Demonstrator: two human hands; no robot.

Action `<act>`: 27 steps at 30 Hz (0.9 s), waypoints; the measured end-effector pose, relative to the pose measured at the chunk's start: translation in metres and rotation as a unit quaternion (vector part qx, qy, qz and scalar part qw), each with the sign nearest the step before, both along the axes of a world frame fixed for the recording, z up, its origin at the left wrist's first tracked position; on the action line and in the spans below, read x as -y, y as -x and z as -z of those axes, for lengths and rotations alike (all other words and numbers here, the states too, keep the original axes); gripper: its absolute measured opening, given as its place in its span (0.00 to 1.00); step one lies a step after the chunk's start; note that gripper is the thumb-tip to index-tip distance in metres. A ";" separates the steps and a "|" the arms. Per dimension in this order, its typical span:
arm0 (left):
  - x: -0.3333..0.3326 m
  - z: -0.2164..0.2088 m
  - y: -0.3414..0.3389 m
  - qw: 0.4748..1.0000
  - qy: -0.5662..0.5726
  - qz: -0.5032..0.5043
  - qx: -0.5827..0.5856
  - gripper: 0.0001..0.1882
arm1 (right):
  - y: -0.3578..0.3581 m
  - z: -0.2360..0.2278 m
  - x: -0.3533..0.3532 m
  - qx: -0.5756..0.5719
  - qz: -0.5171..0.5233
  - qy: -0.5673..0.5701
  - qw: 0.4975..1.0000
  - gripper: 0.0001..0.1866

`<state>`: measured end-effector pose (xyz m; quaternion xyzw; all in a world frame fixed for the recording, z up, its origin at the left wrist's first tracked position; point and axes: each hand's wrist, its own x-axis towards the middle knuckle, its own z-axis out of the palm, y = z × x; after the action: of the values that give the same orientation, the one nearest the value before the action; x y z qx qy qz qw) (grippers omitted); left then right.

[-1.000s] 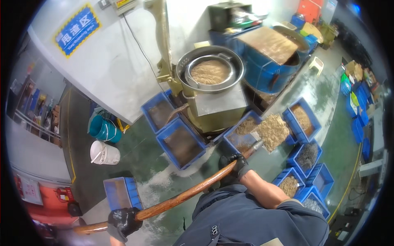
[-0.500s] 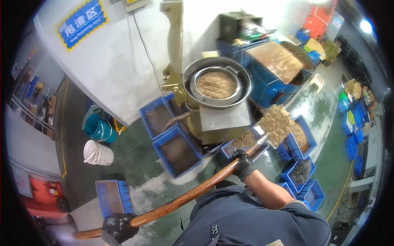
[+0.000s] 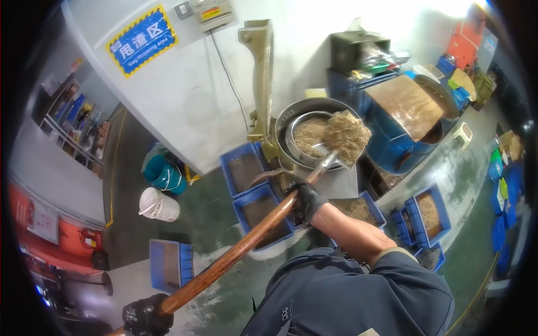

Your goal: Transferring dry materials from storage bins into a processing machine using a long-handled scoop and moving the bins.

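Both my hands, in black gloves, grip a shovel [image 3: 241, 252] by its long brown wooden handle. My left hand [image 3: 147, 317] is closed near the handle's rear end at the lower left. Farther up, my right hand [image 3: 305, 201] wraps the handle close to the metal socket. A heap of tan, crumbly shavings [image 3: 348, 137] covers the shovel's blade, which is over the right side of a round metal drum machine [image 3: 281, 126]. Inside the drum, an inner metal ring holds more of the same shavings [image 3: 311, 136]. The heap hides part of the drum's rim.
Blue bins [image 3: 263, 210] stand left of the machine, and a bin of shavings [image 3: 443, 215] to its right. A beige post [image 3: 260, 84] rises behind. A large blue container [image 3: 386, 131] stands at the right. Teal [image 3: 165, 173] and white [image 3: 161, 206] buckets are at the left.
The loaded shovel blade has risen from the bins right of the machine up and left over the drum. My right hand moved up and left with it; the view has shifted.
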<state>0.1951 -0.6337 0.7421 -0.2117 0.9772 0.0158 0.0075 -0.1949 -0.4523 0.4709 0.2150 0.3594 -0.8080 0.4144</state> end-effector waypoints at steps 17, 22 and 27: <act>-0.124 -0.133 0.196 0.801 0.565 0.122 0.155 0.27 | 0.101 0.062 0.007 -0.140 -0.125 0.040 0.981 0.28; -0.096 -0.139 0.196 0.868 0.461 0.161 0.095 0.33 | 0.095 0.055 -0.021 -0.718 0.104 -0.345 0.595 0.28; -0.076 -0.159 0.211 0.868 0.452 0.194 0.062 0.30 | 0.155 0.043 -0.008 -0.819 -0.016 -0.228 0.526 0.17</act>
<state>-0.0160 -0.5578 0.9007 0.0018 0.8964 -0.4426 -0.0255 -0.3494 -0.4443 0.4283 -0.4603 0.7158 -0.5127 -0.1130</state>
